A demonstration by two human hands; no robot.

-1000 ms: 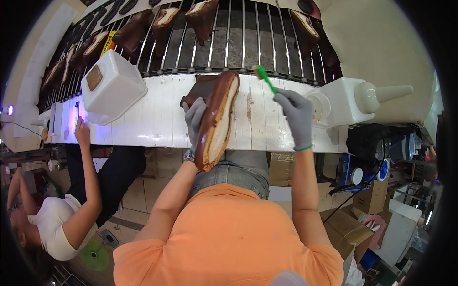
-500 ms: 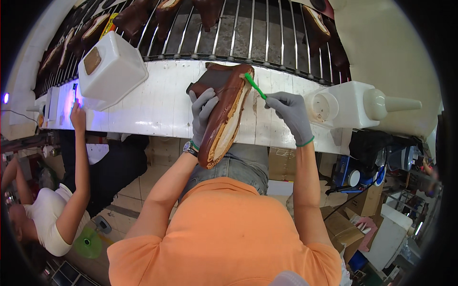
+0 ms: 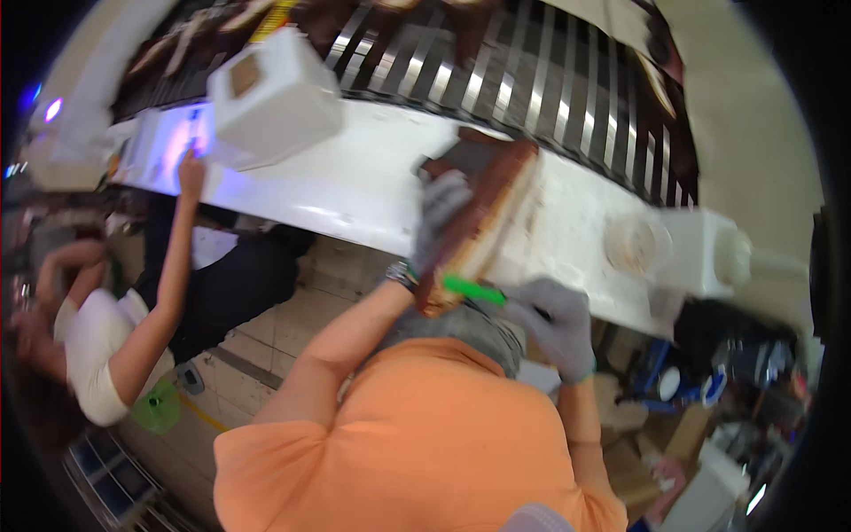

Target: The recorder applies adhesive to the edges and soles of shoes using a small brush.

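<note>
A dark brown boot (image 3: 479,199) is held tilted over the front edge of the white bench, its pale, unfinished sole side turned up to the right. My left hand (image 3: 441,213), in a grey glove, is closed around the boot's upper. In my grey-gloved right hand (image 3: 554,324) is a green-handled brush (image 3: 474,290), its tip against the near end of the sole. The brush's tip is blurred by motion. A round clear tub (image 3: 636,244) stands on the bench beyond my right hand.
A white bench (image 3: 363,142) runs across, with a barred conveyor (image 3: 496,84) carrying more boots behind it. A white box-like container (image 3: 288,111) stands at left, a white bottle with a long spout (image 3: 705,253) at right. A co-worker's arm (image 3: 173,284) reaches over the bench's left part.
My right hand has brought the green brush from the far end of the sole down to the near end. My left hand keeps its hold on the boot. The whole view has tilted.
</note>
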